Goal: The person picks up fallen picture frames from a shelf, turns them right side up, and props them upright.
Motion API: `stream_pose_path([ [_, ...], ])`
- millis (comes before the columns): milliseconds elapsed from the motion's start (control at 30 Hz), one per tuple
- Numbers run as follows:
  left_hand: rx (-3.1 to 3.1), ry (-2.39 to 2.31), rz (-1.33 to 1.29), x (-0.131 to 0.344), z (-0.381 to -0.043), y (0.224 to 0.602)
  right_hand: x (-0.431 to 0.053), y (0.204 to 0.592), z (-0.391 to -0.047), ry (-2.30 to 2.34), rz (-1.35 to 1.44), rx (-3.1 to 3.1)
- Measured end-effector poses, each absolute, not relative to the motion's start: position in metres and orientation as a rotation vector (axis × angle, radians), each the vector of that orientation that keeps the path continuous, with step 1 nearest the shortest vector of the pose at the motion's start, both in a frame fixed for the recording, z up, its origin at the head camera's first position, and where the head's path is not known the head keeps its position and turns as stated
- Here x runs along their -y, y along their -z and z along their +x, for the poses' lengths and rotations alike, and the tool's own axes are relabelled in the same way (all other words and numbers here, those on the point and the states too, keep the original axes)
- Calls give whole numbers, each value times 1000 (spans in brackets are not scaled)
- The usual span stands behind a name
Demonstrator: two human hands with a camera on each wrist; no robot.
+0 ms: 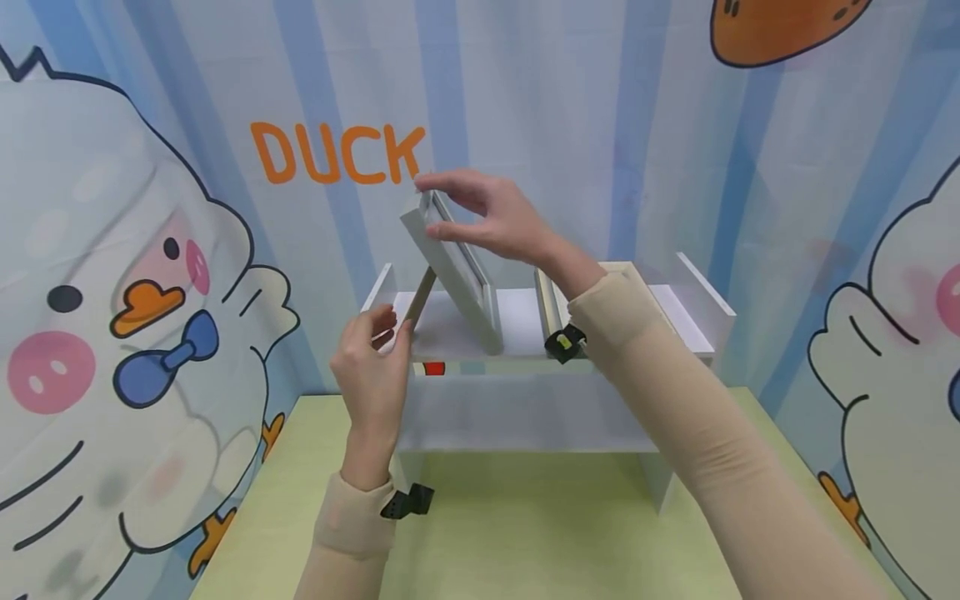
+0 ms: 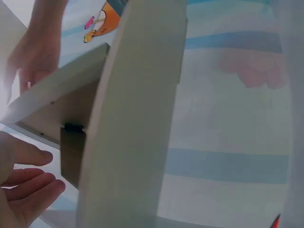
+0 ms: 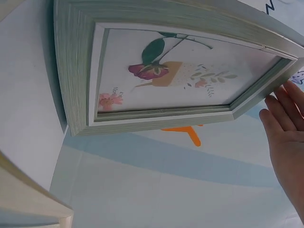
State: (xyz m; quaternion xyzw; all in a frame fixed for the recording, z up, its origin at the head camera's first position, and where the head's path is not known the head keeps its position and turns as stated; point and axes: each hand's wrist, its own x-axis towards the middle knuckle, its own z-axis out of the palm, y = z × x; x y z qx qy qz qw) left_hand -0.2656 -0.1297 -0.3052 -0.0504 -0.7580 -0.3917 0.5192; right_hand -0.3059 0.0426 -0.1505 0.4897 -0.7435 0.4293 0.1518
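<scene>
A picture frame [image 1: 452,271] with a pale grey-green border stands tilted back on the white shelf. Behind its glass, a pressed rose and printed flowers [image 3: 161,71] show in the right wrist view. My right hand [image 1: 498,215] grips the frame's top edge between thumb and fingers. Lower down, my left hand [image 1: 371,358] is beside the fold-out stand leg [image 1: 422,297] at the frame's back. In the left wrist view, its thumb and fingers are spread apart near the leg [image 2: 72,156], with nothing between them.
A second, cream-coloured frame [image 1: 551,307] leans on the shelf to the right, partly hidden by my right arm. The white shelf unit [image 1: 525,412] has raised side panels and stands on a yellow-green table [image 1: 525,533]. A curtain [image 1: 570,125] with cartoon ducks hangs behind.
</scene>
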Motion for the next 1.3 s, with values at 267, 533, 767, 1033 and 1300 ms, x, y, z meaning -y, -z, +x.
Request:
stream_pose_path([
  [267,1644,1028,-296,115,-258,279,-57,154,-331,-1429,1216,2264],
  [533,1658,1098,-305,101,-256,254,-61,168,-372,-1353,1010,2574],
  [767,1722,1180,-287,91,-258,247,-57,174,-384,-1312,893,2757],
  [1033,1807,1150,-331,83,-262,254,-54,183,-396,-1470,886,2840],
  [1300,1793,1145,-336,80,-263,257,-51,189,-399,-1697,982,2851],
])
